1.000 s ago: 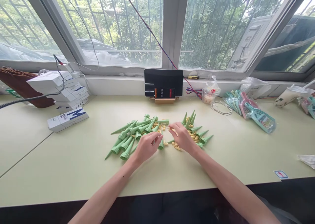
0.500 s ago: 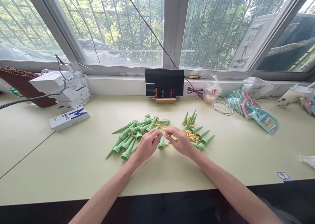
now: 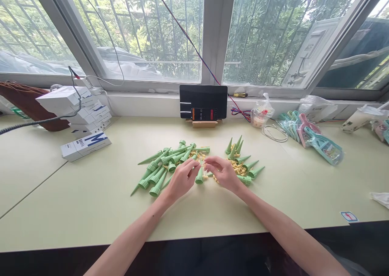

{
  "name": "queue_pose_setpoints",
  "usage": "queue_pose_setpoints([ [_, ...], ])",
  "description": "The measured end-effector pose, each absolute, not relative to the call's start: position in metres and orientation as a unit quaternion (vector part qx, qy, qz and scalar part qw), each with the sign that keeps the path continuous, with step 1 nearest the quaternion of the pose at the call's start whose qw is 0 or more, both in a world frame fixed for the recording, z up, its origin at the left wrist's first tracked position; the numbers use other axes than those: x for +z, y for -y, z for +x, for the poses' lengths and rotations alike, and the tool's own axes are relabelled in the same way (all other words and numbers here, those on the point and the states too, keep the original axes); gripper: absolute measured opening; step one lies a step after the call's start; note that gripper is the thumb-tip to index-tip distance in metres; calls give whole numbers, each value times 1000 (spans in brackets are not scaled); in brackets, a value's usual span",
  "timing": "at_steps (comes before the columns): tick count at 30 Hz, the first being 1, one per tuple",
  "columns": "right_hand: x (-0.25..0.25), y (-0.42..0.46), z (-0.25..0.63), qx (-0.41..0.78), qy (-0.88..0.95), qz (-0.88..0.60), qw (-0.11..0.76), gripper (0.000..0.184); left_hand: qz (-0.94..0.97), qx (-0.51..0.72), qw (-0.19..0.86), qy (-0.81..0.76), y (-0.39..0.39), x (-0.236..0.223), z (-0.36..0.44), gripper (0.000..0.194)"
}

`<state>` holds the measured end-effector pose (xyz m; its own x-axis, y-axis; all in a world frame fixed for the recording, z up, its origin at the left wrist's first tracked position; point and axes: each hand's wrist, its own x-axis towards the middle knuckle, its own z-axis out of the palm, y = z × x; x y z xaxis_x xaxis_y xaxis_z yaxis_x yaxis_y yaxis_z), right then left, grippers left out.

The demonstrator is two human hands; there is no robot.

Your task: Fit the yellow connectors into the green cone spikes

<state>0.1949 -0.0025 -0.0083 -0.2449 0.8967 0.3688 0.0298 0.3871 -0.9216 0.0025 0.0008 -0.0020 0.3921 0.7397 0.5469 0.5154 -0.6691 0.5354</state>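
My left hand and my right hand meet almost fingertip to fingertip over the middle of the table. Each is closed in a pinch; what the fingertips hold is too small and hidden to name. Just below them lies a single green plastic spike, its wide capped end towards me. To the left, a heap of green cone-shaped spikes reaches my left hand. Beyond my right hand, small yellow plastic parts lie in a pile among more green spikes. A few yellow bits lie between the hands.
A phone showing a timer leans on a black screen at the back. White boxes stand at the left. To the right are a plastic bag, a coiled white cable and wrapped blue and pink items.
My right hand's fingers have shifted slightly, showing more yellow parts beneath them. My left hand has barely moved.
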Motion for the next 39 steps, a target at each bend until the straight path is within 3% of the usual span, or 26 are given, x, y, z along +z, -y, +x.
queue_pose_setpoints([
  [13, -6, -2, 194, 563, 562, -326, 510, 28, 820, 419, 147, -361, 2, 0, 4, 25],
  [34, -6, -2, 195, 547, 576, -332, 510, 29, 825, 404, 151, -366, -1, -6, 2, 22],
  [39, -5, -2, 197, 518, 548, -364, 547, 27, 834, 338, 136, -414, 1, -6, 3, 22],
])
